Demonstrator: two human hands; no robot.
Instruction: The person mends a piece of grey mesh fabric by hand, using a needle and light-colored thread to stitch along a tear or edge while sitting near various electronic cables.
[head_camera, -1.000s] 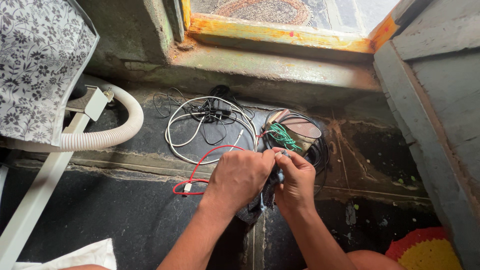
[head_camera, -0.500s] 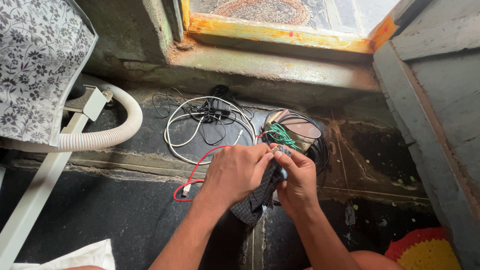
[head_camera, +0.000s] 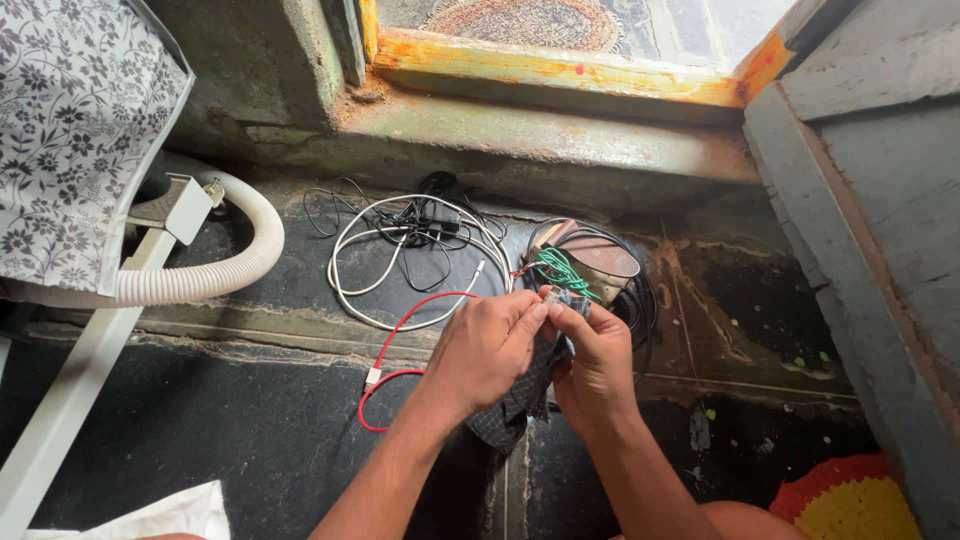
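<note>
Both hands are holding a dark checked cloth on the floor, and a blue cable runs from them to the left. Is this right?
Not quite: the cable is red, not blue, as the head view shows. The rest holds: the left hand and right hand hold the dark checked cloth above the floor, and the cable runs off to the left.

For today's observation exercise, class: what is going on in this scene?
A person crouches by a stone doorstep, both hands together over a dark checked cloth. The left hand and right hand pinch a small connector at the end of a red cable. Beyond them lie a coiled white cable, black wires and a green wire bundle.
</note>
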